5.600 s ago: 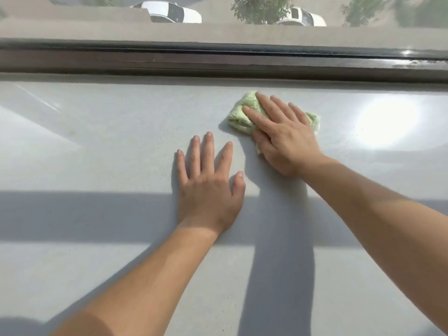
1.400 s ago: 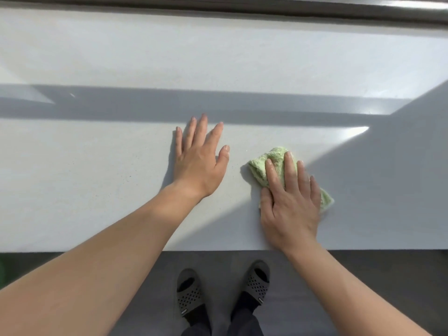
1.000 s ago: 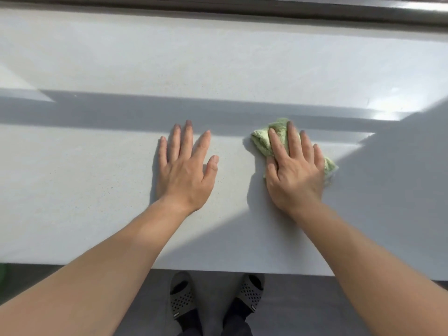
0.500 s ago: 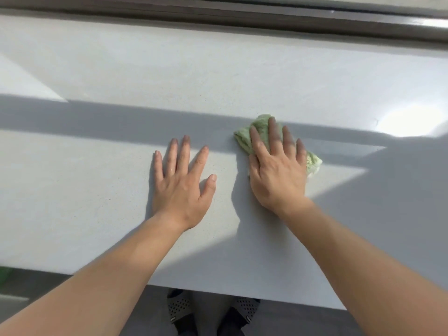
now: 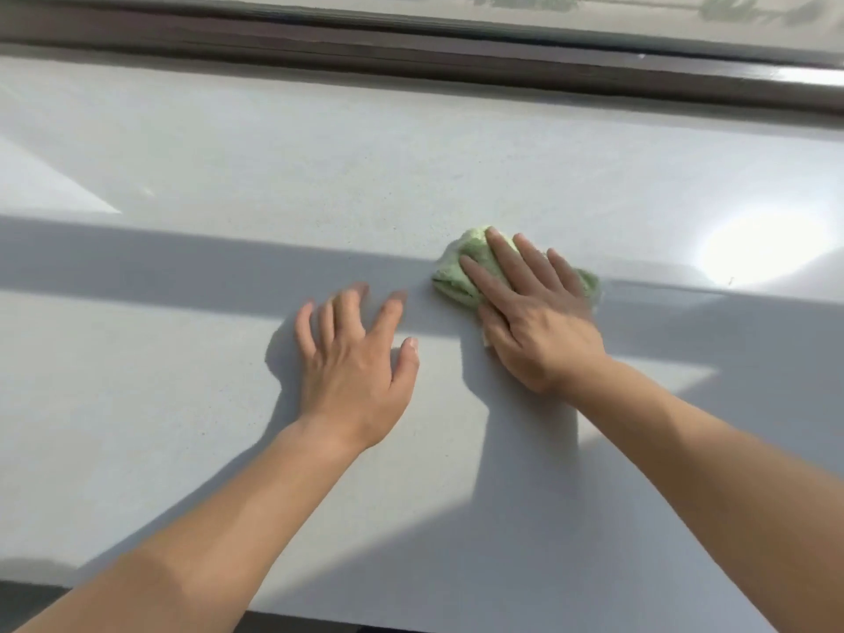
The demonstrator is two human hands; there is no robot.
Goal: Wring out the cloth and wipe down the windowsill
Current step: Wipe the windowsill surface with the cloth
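Fingers (image 5: pixel 504 255) of the right hand (image 5: pixel 543 326) lie straight and slightly fanned over a small, crumpled pale-green terry cloth (image 5: pixel 470 244). They press it down on the smooth pale-grey stone windowsill (image 5: pixel 228 175) rather than curling round it, a hold that seems meant to spread pressure across the pad so it can slide. Bunched cloth pokes out beyond the fingertips and on either side of them, at the line where sunlight meets a band of shadow.

Just left of those fingers, clear of the cloth, the left hand (image 5: pixel 354 372) rests palm-down with its fingers (image 5: pixel 387 319) spread, uncurled and holding nothing. It appears to serve as a brace while the person leans over the deep sill.

Well beyond both sets of fingertips runs the dark brown window frame (image 5: pixel 411 52), with a stretch of sill between. To the right of the right fingers a bright patch of sun glare (image 5: pixel 767 253) lies on the surface.

With the cloth at work on the sill, wringing looks finished and wiping is the step in hand. The ground toward the frame likely awaits a pass.
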